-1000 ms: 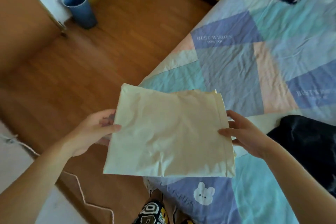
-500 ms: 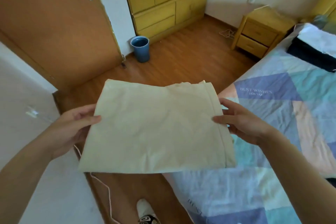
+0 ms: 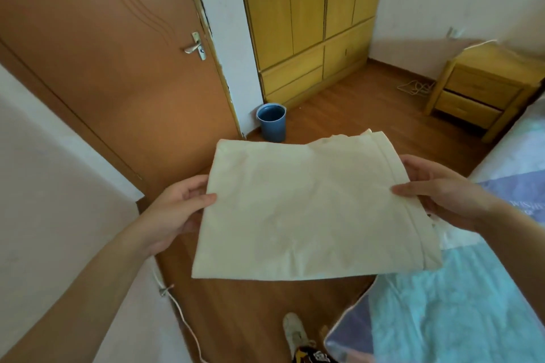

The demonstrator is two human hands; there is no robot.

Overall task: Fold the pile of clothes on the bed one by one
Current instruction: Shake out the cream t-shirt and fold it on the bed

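A cream garment (image 3: 309,209), folded into a flat rectangle, is held level in the air over the wooden floor, left of the bed. My left hand (image 3: 174,209) grips its left edge, thumb on top and fingers underneath. My right hand (image 3: 442,188) grips its right hemmed edge the same way. The bed (image 3: 460,303) with its patchwork sheet of blue, teal and lilac lies at the lower right. No pile of clothes is in view.
A brown door (image 3: 118,68) stands at the left, a yellow wardrobe (image 3: 309,18) behind. A blue bin (image 3: 271,122) sits on the floor by the wall. A wooden nightstand (image 3: 483,88) stands at the right. A white cord (image 3: 182,318) trails along the wall. My foot (image 3: 295,333) shows below.
The view has swung left and up, away from the bed toward the door and wardrobe. The folded cream garment has moved with both hands off the bed and now hangs over the floor.
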